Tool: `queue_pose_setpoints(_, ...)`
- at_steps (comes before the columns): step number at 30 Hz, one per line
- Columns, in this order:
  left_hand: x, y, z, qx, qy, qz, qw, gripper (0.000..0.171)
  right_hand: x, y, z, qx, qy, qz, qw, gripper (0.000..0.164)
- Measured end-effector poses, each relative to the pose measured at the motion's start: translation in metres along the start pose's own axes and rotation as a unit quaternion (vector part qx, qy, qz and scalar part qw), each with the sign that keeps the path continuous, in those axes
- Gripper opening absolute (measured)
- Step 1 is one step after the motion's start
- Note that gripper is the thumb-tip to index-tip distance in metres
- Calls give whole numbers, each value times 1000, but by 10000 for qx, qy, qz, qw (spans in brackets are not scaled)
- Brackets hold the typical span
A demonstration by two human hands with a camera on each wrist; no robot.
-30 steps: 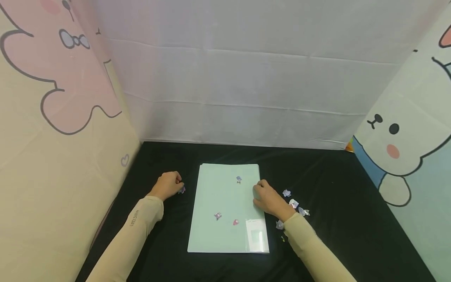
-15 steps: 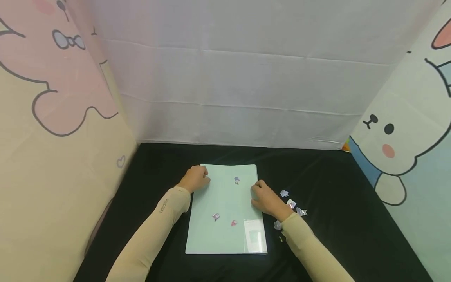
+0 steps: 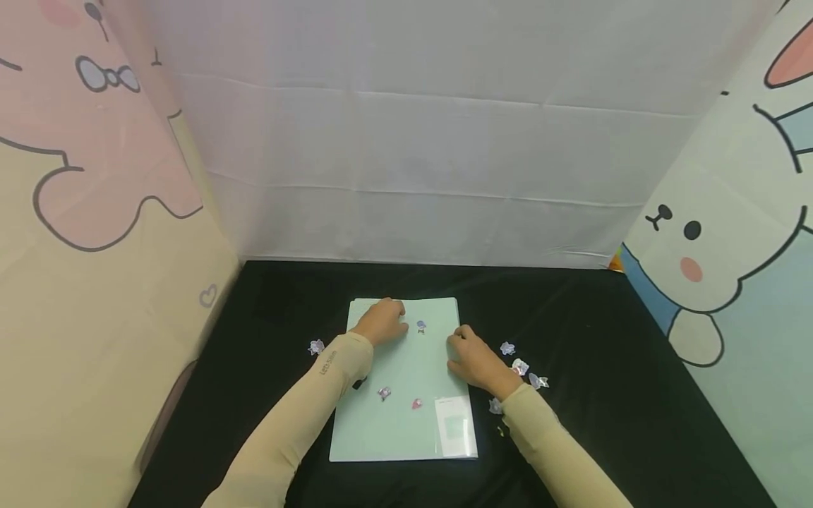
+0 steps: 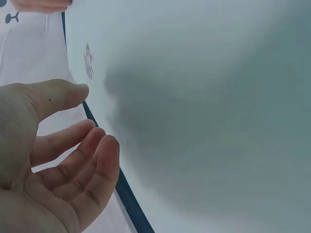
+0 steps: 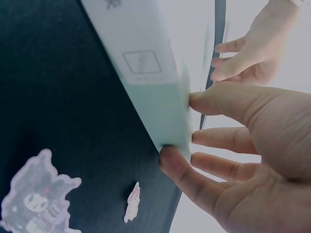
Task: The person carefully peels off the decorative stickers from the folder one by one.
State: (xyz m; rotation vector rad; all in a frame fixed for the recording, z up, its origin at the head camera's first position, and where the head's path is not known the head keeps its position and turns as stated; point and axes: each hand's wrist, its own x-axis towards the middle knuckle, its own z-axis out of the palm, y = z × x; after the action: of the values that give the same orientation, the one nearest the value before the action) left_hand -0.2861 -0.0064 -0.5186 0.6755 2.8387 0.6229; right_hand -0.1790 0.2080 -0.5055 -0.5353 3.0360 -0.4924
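Note:
A pale green folder [image 3: 381,437] lies on the black table, with three small stickers on its cover: one near the top [image 3: 421,327], a purple one [image 3: 384,394] and a pink one [image 3: 416,403]. Over the folder's upper left part is my left hand [image 3: 381,322]; its fingers are loosely bent in the left wrist view, with nothing between them. My right hand [image 3: 473,360] rests at the folder's right edge. Seen from the right wrist, the thumb and fingertips [image 5: 171,154] touch the edge along the spine [image 5: 155,107], fairly straight.
Left of the folder, a shiny sticker [image 3: 316,346] lies on the table. Several more, including a pale one [image 3: 507,348] and a white one [image 3: 520,367], are scattered beside the right forearm. Behind the black table [image 3: 571,303] hangs a white cloth [image 3: 406,141].
My left hand has left the sticker on the table's left side and moved right, over the folder's upper part. The right hand stays at the folder's edge. The head view has shifted slightly.

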Motion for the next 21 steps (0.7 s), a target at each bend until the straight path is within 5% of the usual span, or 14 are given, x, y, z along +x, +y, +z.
queue_pose_setpoints(11,13,14,22,434,-171,190,9987,38,-1,2,0,-11,145,-239,9996,32)
queue_pose_setpoints(21,10,22,23,330,-85,223,9992,20,1,3,3,-86,63,-137,9998,33)
